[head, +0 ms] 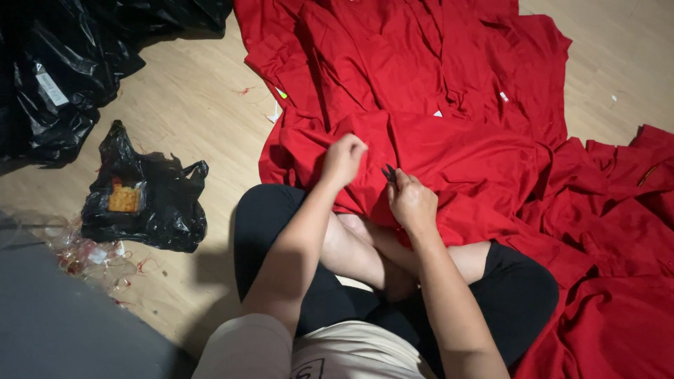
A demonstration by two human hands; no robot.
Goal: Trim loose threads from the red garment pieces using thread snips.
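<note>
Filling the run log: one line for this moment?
left hand: pinching red cloth garment | right hand: holding small dark thread snips at cloth | seated on wooden floor

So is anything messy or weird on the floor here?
Yes. Red thread scraps lie scattered on the wood floor beside a crumpled black bag. The red cloth sprawls in a rumpled heap; the left hand pinches it, and the right hand holds small snips.

A small black plastic bag (145, 197) lies left; large black bags (67, 67) with a white label (51, 88) behind.
</note>
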